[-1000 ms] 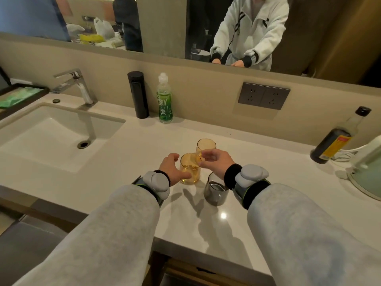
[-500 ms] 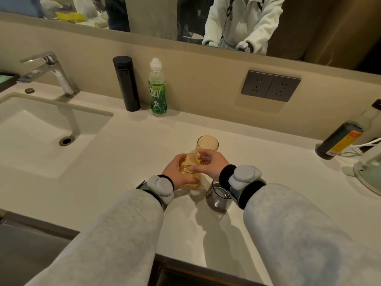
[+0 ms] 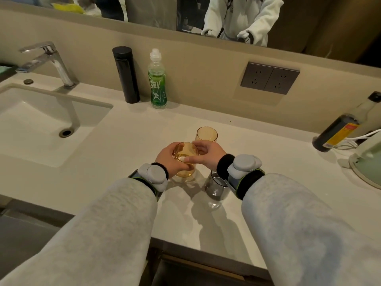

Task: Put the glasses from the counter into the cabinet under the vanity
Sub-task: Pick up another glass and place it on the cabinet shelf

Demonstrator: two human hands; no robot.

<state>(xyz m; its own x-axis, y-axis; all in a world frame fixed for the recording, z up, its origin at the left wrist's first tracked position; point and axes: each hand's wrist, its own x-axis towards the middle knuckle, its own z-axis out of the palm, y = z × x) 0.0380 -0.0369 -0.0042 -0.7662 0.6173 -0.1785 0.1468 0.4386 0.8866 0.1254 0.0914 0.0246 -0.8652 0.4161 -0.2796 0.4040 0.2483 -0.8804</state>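
Three glasses stand close together on the white vanity counter (image 3: 127, 141). My left hand (image 3: 171, 159) and my right hand (image 3: 206, 154) both grip the nearest amber glass (image 3: 185, 157) from its two sides, fingers curled round its wall. A second amber glass (image 3: 206, 134) stands just behind it, untouched. A smoky grey glass (image 3: 216, 187) stands to the right, partly hidden under my right wrist. The dark opening of the cabinet (image 3: 195, 273) shows below the counter's front edge.
A sink (image 3: 37, 120) with a chrome tap (image 3: 47, 60) lies at the left. A black flask (image 3: 125, 74) and a green bottle (image 3: 157, 81) stand at the back wall. A dark sauce bottle (image 3: 342, 126) and a pale kettle (image 3: 369, 162) stand at the right.
My right hand left the rim of the rear amber glass and joined my left hand on the nearer amber glass. The camera moved closer and tilted down.
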